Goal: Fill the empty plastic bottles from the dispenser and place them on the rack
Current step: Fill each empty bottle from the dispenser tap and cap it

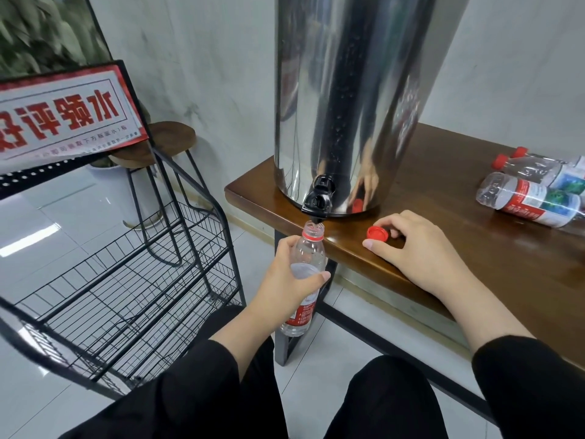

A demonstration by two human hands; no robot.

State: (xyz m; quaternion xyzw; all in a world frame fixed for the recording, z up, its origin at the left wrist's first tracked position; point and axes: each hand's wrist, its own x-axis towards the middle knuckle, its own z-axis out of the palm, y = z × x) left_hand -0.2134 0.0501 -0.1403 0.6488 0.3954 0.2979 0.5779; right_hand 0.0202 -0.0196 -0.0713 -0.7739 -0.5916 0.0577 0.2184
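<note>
The left hand (292, 280) grips an uncapped plastic bottle (305, 274) upright, its mouth just under the black tap (318, 201) of the steel dispenser (348, 99); the right hand (414, 245) rests on the wooden table (474, 264), fingers loosely curled, apparently touching the red cap (378, 233); capped bottles (531, 191) lie beyond the right hand; the wire rack (126, 274) stands left of the left hand.

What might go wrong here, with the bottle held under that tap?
The bottle has a narrow mouth just under the tap, held off the table edge by the left hand alone; a small drift could send water onto the floor. The loose cap lies by the right hand near the table edge and could get knocked off.
</note>
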